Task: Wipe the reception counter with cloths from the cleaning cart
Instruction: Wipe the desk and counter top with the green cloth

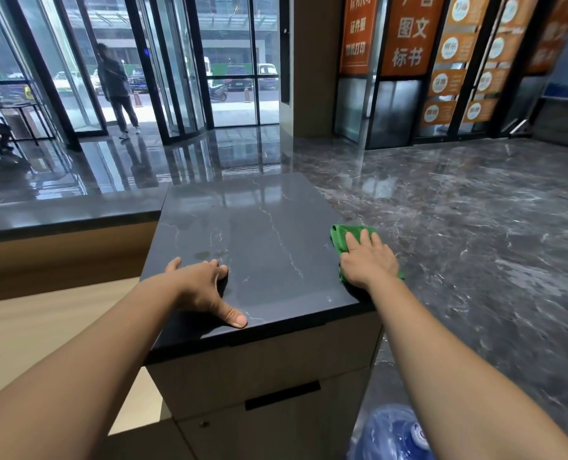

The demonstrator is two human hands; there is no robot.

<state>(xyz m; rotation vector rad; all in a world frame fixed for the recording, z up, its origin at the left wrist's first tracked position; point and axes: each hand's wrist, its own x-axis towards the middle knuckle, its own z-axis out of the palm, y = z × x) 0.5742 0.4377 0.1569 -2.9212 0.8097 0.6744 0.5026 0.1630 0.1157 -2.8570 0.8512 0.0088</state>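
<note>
The right hand (367, 260) lies flat and open, with the fingers spread, and presses a green cloth (341, 239) onto the dark stone counter (262, 234), at its right edge and near the front corner. The left hand (202, 287) is also open and holds nothing; it rests with the palm down near the front left part of the same top, well apart from the right one.

To wipe well, I think the palm should keep even pressure on the cloth and move it in long overlapping lines from the right edge toward the left, so also the pale smudge (202, 254) just beyond the left fingers gets cleaned. The left hand gives support and should go out of the way in time.

The cloth is crumpled, and its long axis runs from the near right edge away from the person, along the counter's side; part of it hangs slightly over the edge.
</note>
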